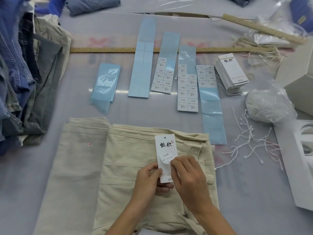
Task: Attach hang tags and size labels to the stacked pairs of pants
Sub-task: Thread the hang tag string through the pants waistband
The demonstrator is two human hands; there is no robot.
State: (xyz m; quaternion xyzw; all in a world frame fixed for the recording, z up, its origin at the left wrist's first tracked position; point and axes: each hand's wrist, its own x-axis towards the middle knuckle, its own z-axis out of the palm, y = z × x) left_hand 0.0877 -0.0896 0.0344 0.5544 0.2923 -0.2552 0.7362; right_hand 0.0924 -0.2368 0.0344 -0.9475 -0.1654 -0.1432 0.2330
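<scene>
A white hang tag (165, 145) with black characters stands over folded cream pants (128, 160) at the near edge. My left hand (149, 181) grips the tag's lower left edge. My right hand (188, 177) pinches a white size label (166, 157), printed 1103# XL, against the tag's middle; the label's upper corner curls up. Blue backing strips carrying more size labels (187, 92) lie beyond the pants. A stack of hang tags (231, 73) sits at the right.
Loose white tag strings (250, 141) and a bag of them (267, 106) lie at the right, beside white boxes (298, 160). Piled pants (25, 78) fill the left side. A wooden ruler (105, 50) crosses the table behind the strips.
</scene>
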